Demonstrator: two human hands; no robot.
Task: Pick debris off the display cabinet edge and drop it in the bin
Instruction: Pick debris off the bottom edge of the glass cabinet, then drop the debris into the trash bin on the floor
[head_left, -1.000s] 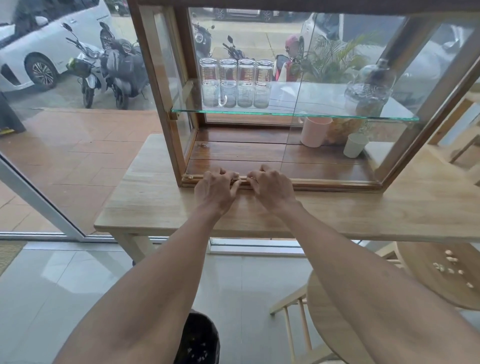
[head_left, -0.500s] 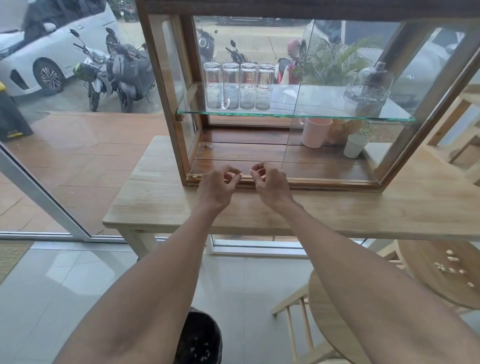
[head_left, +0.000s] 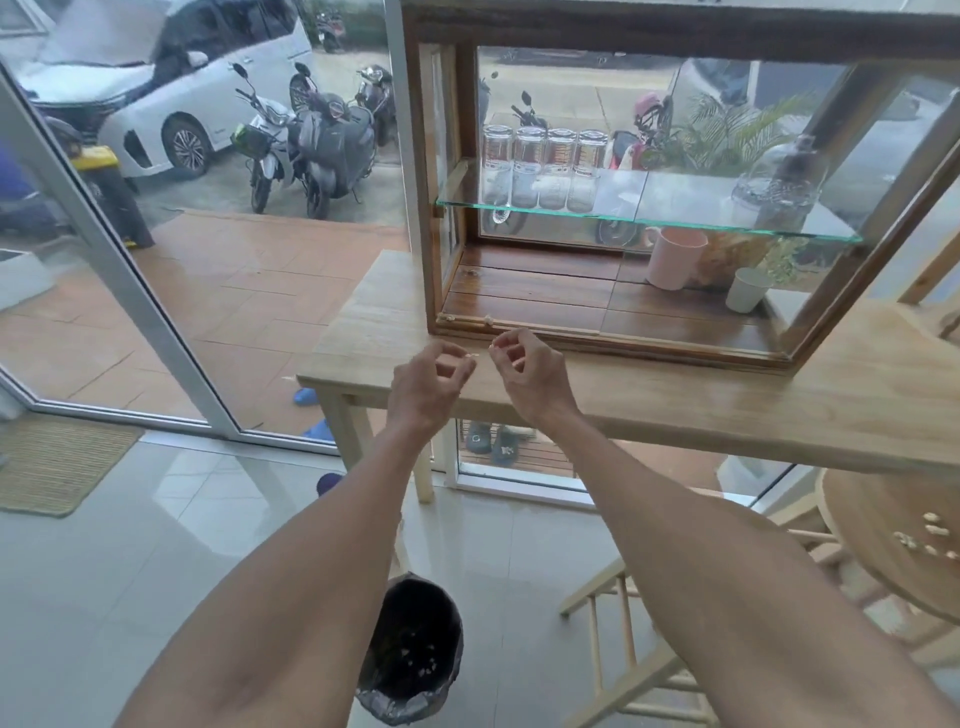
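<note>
A: Debris (head_left: 471, 354): tiny pale bit pinched btwn thumb and forefinger of left hand (head_left: 429, 385). Right hand (head_left: 525, 370) also has thumb and forefinger tips pressed together, a pale speck at the tips, too small to be sure it's a 2nd bit. Both hands are over the table (head_left: 727, 410), just in front of the display cabinet (head_left: 597, 340) edge.

B: Any left on the edge?

A: Yep, a pale bit (head_left: 487, 320) sits on the front rail, prob another near the left corner.

B: Bin?

A: Bin (head_left: 415, 654) is on the floor, well below, btwn the forearms. Black liner, pale scraps already inside.

B: Risks?

A: Pieces are v. small and light, so a loose pinch on the way down could drop one onto the pale floor tiles, hard to spot there. Mouth of bin is narrow; letting go from high up or off-centre could miss it. Also easy to forget the bits on the rail.
</note>
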